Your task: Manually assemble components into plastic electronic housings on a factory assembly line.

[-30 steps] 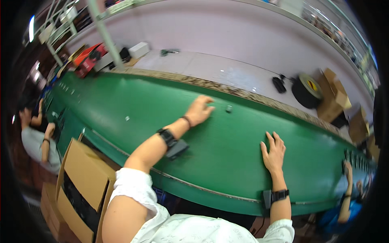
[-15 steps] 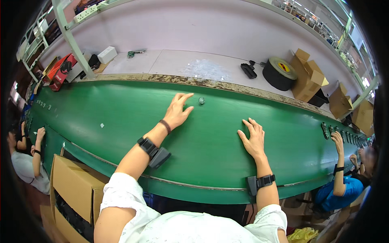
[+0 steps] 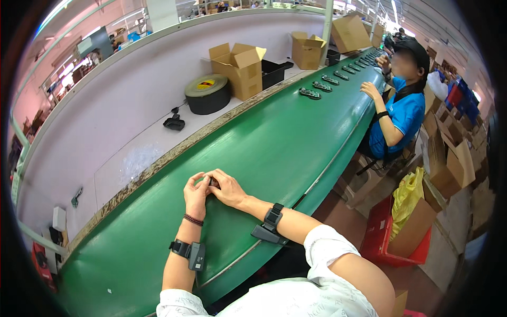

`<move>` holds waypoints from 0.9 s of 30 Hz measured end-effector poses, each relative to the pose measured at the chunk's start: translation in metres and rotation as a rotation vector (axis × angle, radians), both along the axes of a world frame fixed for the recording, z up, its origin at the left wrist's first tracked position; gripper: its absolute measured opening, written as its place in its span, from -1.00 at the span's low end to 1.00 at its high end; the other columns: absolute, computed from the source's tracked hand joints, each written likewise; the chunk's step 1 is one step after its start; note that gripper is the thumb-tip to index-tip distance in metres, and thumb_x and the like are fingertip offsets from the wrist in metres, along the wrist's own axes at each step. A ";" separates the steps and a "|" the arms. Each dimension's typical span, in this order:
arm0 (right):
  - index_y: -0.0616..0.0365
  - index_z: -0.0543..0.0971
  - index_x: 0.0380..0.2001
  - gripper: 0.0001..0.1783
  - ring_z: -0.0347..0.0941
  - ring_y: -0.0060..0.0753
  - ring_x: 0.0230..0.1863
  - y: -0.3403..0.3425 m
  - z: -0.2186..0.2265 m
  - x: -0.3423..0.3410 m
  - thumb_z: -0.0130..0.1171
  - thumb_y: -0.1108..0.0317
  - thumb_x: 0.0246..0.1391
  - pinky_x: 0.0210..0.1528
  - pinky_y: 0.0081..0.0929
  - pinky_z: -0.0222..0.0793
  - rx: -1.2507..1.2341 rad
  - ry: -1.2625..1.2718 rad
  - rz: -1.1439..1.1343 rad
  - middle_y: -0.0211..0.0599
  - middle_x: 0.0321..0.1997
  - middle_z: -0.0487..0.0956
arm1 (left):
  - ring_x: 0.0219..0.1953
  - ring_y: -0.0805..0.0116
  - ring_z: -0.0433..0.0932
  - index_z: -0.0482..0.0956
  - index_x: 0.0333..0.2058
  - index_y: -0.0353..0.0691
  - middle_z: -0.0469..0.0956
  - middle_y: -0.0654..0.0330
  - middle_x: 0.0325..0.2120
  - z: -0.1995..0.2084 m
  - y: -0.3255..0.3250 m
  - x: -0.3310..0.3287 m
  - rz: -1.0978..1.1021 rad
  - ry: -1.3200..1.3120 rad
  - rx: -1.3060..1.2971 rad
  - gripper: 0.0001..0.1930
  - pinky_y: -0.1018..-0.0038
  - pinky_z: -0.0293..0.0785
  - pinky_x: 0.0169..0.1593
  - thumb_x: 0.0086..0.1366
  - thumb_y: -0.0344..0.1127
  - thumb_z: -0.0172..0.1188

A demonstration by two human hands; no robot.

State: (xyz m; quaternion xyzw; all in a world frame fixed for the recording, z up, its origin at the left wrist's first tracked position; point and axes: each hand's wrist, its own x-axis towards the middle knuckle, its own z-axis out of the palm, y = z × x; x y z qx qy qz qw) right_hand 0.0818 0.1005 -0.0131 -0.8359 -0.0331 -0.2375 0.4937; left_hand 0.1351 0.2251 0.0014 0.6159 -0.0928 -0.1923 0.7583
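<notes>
1. Small dark part (image 3: 213, 183): we find it between the fingertips of both hands, over the green work surface; fingers cover most of it, so we cannot tell its exact form.
2. Left hand (image 3: 196, 194): we note bent fingers gripping the part. Its arm wears a brown beaded bracelet (image 3: 193, 220) and a black strap with a dark grey box-shaped device (image 3: 196, 256).
3. Right hand (image 3: 227, 189): we see its fingers closed on the part from the other side, close against the left hand.
4. Long, smooth green work surface (image 3: 253, 153): we record a tiny pale fragment (image 3: 109, 290) at lower left and a row of oblong dark green-and-black pieces (image 3: 310, 93) farther along.
5. Pale ledge (image 3: 105, 187) beyond the surface: we list scattered clear bits (image 3: 140, 158), a wide black roll (image 3: 208, 98) and an open brown cardboard box (image 3: 238, 74).
6. Co-worker in a blue shirt (image 3: 409, 113): we observe this person seated beside the row.
7. Red plastic crate (image 3: 376, 227): we locate it at right, containing a crumpled yellow bag (image 3: 406, 195).
</notes>
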 end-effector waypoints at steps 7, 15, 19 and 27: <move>0.07 0.54 -0.13 -0.60 0.48 0.06 -0.10 -0.127 0.006 -0.002 0.28 0.15 -0.03 -0.07 -0.15 0.41 0.001 0.192 -0.643 -0.08 -0.11 0.57 | -0.08 0.25 0.52 0.23 0.14 -0.36 0.46 -0.02 -0.06 0.020 0.021 -0.056 -0.227 -0.090 0.138 -0.50 0.40 0.53 -0.07 0.32 -0.28 0.13; 0.06 0.06 0.34 -0.06 -0.24 0.04 0.46 -0.162 -0.010 -0.008 0.28 0.14 -0.05 0.41 -0.04 -0.23 -0.529 0.132 -0.978 -0.03 0.46 -0.14 | -0.19 0.46 0.54 0.40 0.00 -0.36 0.55 0.11 -0.17 0.006 0.052 -0.104 -0.253 -0.126 0.190 -0.69 0.58 0.47 -0.09 0.31 -0.40 0.12; 0.13 0.30 0.20 -0.38 -0.05 -0.11 0.42 -0.125 -0.023 0.011 0.11 0.13 0.11 0.41 -0.15 -0.15 -0.454 0.239 -0.390 -0.12 0.39 0.13 | -0.18 0.48 0.53 0.47 -0.06 -0.37 0.58 0.17 -0.26 0.006 0.036 -0.105 -0.300 -0.294 0.261 -0.75 0.57 0.46 -0.05 0.31 -0.42 0.12; 0.08 0.47 0.04 -0.51 0.23 -0.11 0.28 -0.057 -0.012 0.030 0.18 0.12 0.05 0.30 -0.13 0.09 -0.566 0.045 -0.191 -0.13 0.21 0.38 | -0.14 0.44 0.53 0.47 -0.05 -0.35 0.58 0.13 -0.22 0.002 0.063 -0.099 -0.330 -0.268 0.146 -0.74 0.51 0.47 -0.04 0.34 -0.36 0.09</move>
